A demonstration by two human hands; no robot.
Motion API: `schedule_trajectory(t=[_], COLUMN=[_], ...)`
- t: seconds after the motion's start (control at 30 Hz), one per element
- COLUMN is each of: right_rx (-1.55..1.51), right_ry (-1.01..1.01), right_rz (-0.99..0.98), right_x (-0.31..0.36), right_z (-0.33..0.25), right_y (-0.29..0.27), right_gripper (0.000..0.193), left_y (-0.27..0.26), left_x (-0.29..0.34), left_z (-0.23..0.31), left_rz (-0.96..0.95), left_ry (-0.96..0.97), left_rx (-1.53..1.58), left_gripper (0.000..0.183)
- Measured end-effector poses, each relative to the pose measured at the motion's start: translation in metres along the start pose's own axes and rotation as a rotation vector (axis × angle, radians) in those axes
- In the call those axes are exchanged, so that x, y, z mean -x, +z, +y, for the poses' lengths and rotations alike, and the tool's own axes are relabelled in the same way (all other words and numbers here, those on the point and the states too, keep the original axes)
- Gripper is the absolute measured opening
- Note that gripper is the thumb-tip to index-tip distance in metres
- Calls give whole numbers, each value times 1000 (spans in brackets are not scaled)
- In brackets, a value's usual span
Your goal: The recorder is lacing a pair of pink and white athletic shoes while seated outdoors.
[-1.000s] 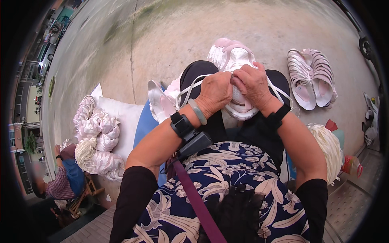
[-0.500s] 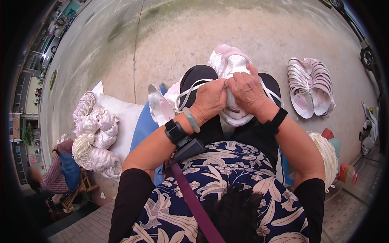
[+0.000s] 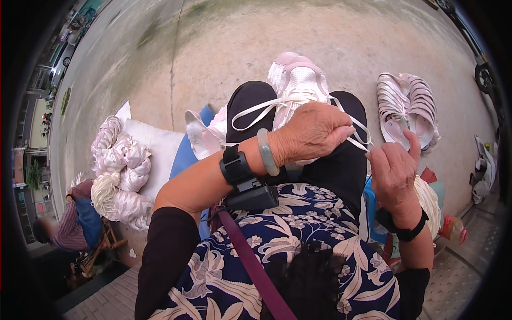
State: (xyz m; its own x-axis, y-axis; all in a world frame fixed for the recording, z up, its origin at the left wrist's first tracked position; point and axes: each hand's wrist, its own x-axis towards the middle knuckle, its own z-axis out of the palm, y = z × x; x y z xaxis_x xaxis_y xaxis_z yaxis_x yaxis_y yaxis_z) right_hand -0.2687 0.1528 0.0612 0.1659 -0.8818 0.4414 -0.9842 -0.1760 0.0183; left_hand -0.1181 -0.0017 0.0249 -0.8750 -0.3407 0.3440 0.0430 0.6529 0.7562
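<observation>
A white and pale pink sneaker (image 3: 296, 82) rests between my black-clad knees with its toe pointing away. White shoelace (image 3: 249, 113) loops from it over both knees. My left hand (image 3: 314, 130) crosses in front of the sneaker, its fingers closed on the lace and hiding much of the shoe's near part. Beyond my right knee, my right hand (image 3: 394, 173) pinches the lace end between thumb and fingers, one finger pointing up. A short stretch of lace spans the gap between the hands. Another pale shoe (image 3: 200, 133) lies left of my left knee.
A nested row of pink and white shoes (image 3: 408, 112) stands on the concrete at right. Bundled shoe pieces (image 3: 125, 160) lie on a white sheet at left. A hank of cream laces (image 3: 428, 200) hangs by my right forearm. Another person (image 3: 72, 226) sits at far left.
My hands, together over the sneaker before, are now apart. The right hand has moved right and toward me with the lace; the left has shifted right across the shoe.
</observation>
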Motion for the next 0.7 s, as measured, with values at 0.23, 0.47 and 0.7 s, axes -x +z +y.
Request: schedule_trajectory(t=[0.23, 0.47, 0.7], right_rx=[-77, -152, -161], right_ry=[-36, -89, -97], right_rz=[80, 71, 104], right_x=[-10, -16, -12], right_z=[0, -2, -5], right_y=[6, 14, 13], right_gripper=[8, 7, 5], left_y=[-4, -9, 0], left_x=[-1, 15, 21], left_z=[10, 9, 14], left_rz=[-247, -241, -181], left_ry=[-171, -369, -221], left_rx=[325, 465, 415], left_gripper=[17, 15, 11])
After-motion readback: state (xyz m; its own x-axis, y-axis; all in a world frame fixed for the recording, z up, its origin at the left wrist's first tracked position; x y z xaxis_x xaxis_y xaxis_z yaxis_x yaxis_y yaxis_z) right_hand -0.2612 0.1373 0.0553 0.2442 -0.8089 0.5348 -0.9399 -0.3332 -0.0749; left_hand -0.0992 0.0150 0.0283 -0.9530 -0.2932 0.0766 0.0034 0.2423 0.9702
